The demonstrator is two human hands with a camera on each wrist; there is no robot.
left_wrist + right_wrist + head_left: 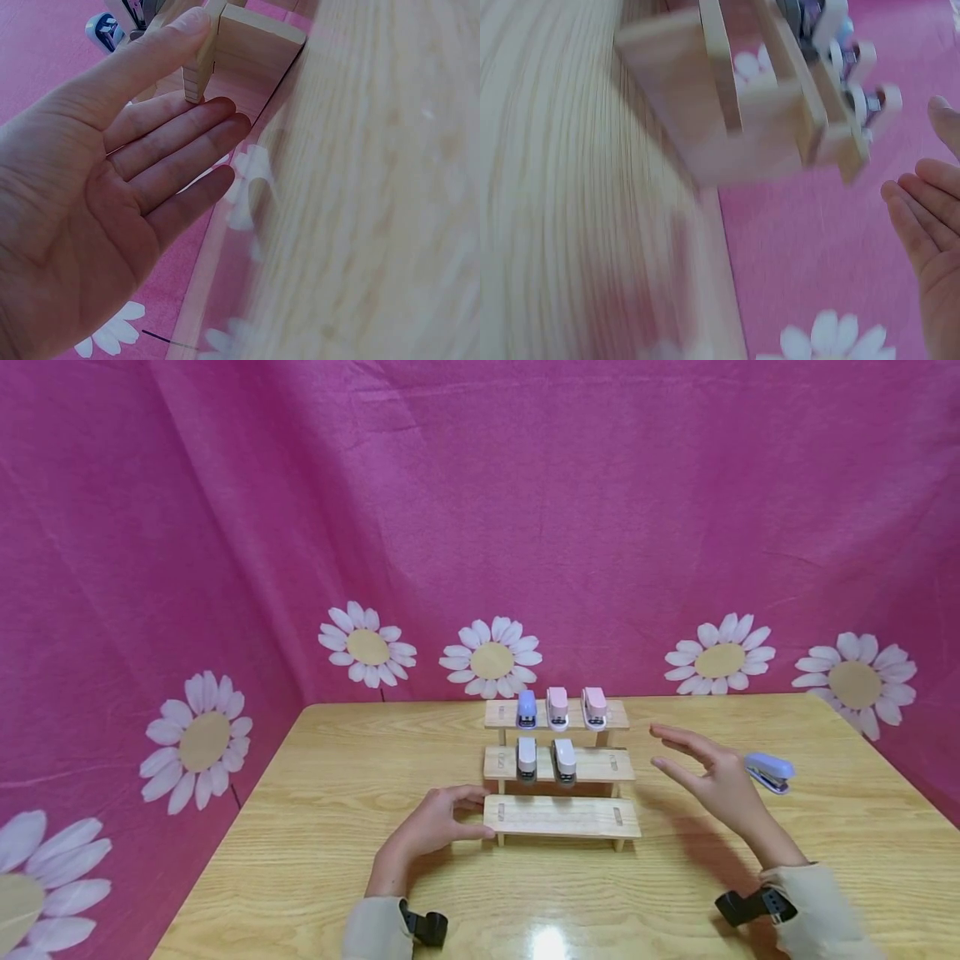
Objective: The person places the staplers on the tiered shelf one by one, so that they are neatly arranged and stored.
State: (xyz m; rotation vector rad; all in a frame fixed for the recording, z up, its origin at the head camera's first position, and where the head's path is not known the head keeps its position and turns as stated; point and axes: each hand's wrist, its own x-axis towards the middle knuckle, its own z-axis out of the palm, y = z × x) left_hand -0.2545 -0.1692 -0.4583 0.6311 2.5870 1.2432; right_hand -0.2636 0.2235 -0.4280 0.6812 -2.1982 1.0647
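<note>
A wooden three-step display rack stands on the table, its lowest step bare. On the top step sit a blue-violet stapler and two pink staplers. Two white-and-grey staplers stand side by side on the middle step. My left hand holds the left end of the lowest step, thumb at one edge and fingers at the other. Raised to the right of the rack, my right hand is empty, fingers extended. Behind its wrist lies a lavender stapler on the table.
The wood-grain table runs back to a magenta cloth printed with white daisies. This cloth also hangs along the left side. A black strap device is on the right wrist, another on the left.
</note>
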